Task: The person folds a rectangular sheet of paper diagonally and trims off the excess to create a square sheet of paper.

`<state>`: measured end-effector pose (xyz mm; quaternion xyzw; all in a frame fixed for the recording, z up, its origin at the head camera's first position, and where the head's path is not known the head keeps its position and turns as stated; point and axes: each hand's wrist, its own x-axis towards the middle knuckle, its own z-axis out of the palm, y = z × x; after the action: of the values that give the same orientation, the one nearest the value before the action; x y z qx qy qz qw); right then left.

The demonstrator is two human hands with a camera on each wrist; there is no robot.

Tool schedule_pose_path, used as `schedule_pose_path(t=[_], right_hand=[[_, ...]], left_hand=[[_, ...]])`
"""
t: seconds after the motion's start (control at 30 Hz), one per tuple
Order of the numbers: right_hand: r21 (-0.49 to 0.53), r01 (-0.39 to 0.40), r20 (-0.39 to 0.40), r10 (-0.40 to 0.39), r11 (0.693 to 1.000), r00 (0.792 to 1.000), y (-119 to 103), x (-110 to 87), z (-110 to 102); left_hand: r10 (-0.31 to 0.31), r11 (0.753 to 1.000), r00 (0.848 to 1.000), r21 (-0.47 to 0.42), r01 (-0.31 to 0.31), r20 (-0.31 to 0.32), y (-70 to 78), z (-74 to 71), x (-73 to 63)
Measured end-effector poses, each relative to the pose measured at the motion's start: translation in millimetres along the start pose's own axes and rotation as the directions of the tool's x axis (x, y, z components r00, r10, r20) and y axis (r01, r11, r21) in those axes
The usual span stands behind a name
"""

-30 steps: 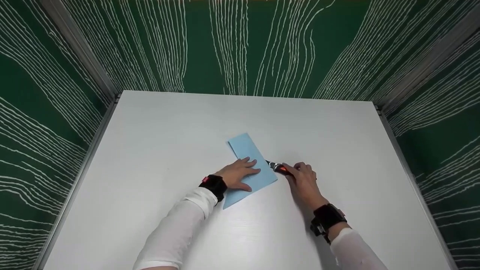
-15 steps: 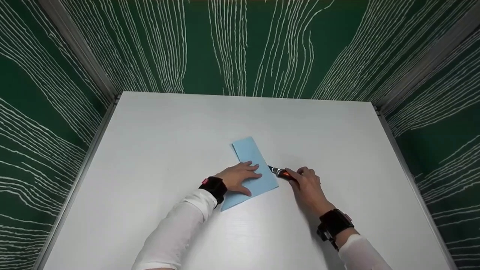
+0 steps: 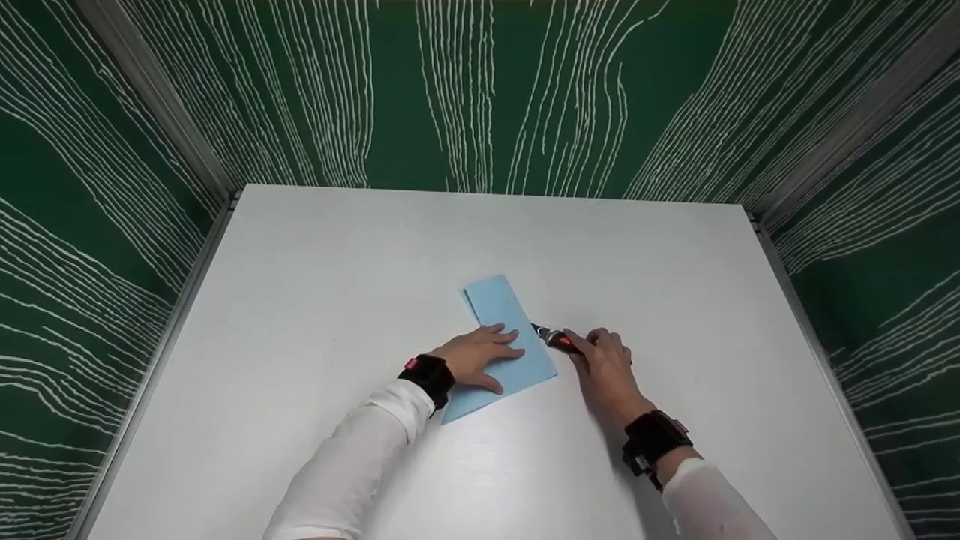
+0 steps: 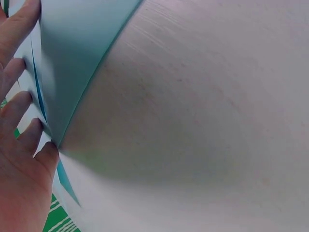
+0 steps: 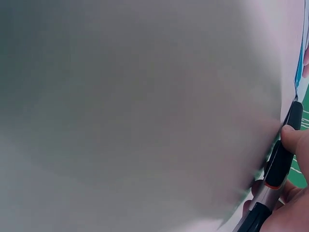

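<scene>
A folded sheet of light blue paper (image 3: pixel 491 298) lies aslant in the middle of the white table (image 3: pixel 337 247). Spread across it is my left hand (image 3: pixel 478 358), fingers apart and palm down. In the left wrist view, the fingers of that hand (image 4: pixel 21 159) rest on the paper (image 4: pixel 72 53), whose layers part slightly at the edge. My right hand (image 3: pixel 609 375) grips a utility knife (image 3: pixel 561 341) with a black and orange handle. Its tip meets the paper's right edge; paper hides the tip's end. In the right wrist view, the thumb presses along the knife's handle (image 5: pixel 279 164).
Green panels (image 3: pixel 405 97) with wavy white lines stand behind the table and at both sides. Grey metal posts (image 3: pixel 161 97) rise at the back corners. Both wrists wear black camera bands (image 3: pixel 427 377).
The paper and left hand have shifted slightly toward me and right. The right hand with the knife first moved toward me, then back up and left along the paper's right edge.
</scene>
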<state>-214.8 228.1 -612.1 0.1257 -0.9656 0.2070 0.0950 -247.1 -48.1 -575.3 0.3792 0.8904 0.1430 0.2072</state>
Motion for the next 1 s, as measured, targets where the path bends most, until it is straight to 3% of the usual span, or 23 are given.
schedule_pose_path(t=[0.37,0.63,0.83,1.0], right_hand=[[-0.004,0.007,-0.010,-0.007,1.000,1.000,-0.4,11.3,0.4],[0.008,0.014,-0.035,-0.013,1.000,0.999,2.3,11.2,2.8],[0.001,-0.009,-0.006,0.009,1.000,1.000,1.6,10.9,4.7],[0.011,-0.002,-0.040,0.003,1.000,0.999,0.3,11.3,5.2]], left_hand=[[0.039,0.999,0.999,-0.017,-0.040,-0.021,-1.8,-5.6,-1.3],[0.000,1.000,1.000,-0.006,0.000,-0.007,-0.8,-1.9,0.2],[0.003,1.000,1.000,0.001,-0.003,-0.009,1.9,0.2,-1.6],[0.006,1.000,1.000,0.020,-0.005,-0.018,2.5,0.4,-0.9]])
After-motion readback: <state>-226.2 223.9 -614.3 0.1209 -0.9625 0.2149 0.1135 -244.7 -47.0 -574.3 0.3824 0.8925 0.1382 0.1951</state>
